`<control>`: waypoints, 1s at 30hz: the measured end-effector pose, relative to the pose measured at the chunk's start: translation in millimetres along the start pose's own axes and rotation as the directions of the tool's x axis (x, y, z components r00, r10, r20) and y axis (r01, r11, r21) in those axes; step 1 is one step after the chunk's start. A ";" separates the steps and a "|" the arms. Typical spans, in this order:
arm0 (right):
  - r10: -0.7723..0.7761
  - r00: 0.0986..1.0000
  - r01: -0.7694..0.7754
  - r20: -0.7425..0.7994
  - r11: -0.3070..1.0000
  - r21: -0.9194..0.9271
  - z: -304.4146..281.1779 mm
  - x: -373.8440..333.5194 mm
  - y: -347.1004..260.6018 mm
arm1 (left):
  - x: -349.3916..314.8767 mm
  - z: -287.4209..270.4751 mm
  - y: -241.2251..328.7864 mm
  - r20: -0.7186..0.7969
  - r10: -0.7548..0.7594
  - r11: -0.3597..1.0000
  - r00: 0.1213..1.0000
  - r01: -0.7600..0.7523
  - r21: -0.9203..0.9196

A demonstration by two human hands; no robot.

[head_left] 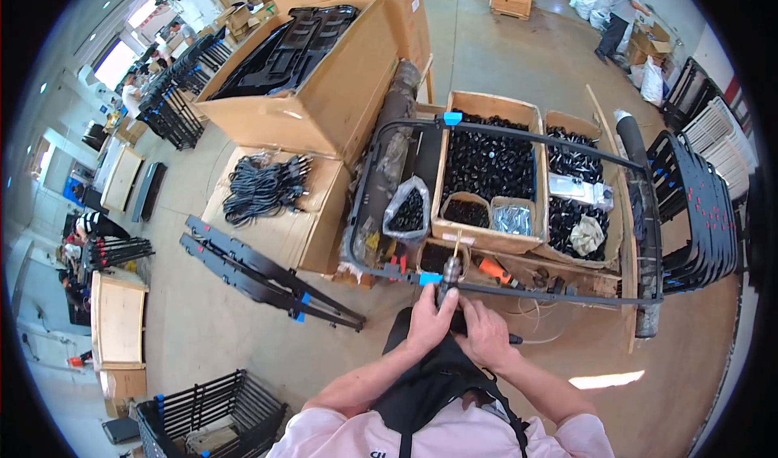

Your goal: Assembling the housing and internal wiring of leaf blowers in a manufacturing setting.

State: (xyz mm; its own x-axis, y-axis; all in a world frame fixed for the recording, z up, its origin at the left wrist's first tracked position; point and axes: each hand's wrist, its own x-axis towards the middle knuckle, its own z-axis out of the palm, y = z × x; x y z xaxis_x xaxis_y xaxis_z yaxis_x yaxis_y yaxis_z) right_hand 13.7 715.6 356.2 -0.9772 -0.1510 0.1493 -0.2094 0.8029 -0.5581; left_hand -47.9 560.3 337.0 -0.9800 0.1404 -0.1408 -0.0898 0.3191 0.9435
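A worker's left hand [428,322] clasps a drill [451,275] at the near bar of a black frame [559,298] — the right hand [485,334] close against it, its grip too hidden to tell — the bit pointing toward boxed black fittings [490,165] and silver screws [512,220]

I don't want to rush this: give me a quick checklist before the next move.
1. Left hand closed on the drill: ok.
2. Right hand grip: cannot tell; it is at the drill, but its fingers' hold is hidden.
3. Bit pointing away from the person: ok.
4. Bit clear of the black frame: cannot tell from this one view.
5. Silver parts uncovered in their small box: ok.
6. Area beside the frame's near rail uncluttered: not ok; an orange tool lies there.
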 end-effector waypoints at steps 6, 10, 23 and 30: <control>-0.008 0.972 -0.016 0.235 0.995 0.100 59.9 -78.1 -23.1 | -95.3 -13.8 -75.0 -0.125 -0.133 0.991 0.983 0.128 -0.047; 0.037 0.960 -0.063 0.276 0.994 0.086 97.6 -81.6 -26.0 | -99.1 -21.0 -117.1 -0.145 -0.262 0.964 0.954 0.253 -0.077; 0.109 0.963 -0.132 0.247 0.988 0.079 108.3 -61.0 -52.3 | -74.3 -51.1 -119.0 -0.129 -0.255 0.955 0.958 0.271 0.122; 0.177 0.950 -0.208 0.257 0.973 0.099 117.8 -56.9 -52.5 | -64.4 -54.6 -120.7 -0.092 -0.260 0.957 0.961 0.269 0.112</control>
State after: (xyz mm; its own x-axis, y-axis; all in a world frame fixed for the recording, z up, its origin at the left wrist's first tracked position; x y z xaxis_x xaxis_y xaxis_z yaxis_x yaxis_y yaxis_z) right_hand 76.1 614.1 280.9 -0.9746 -0.1496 -0.1668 -0.0040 0.7560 -0.6546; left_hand 16.3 461.6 248.6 -0.9351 -0.0342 -0.3527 -0.3299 0.4476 0.8312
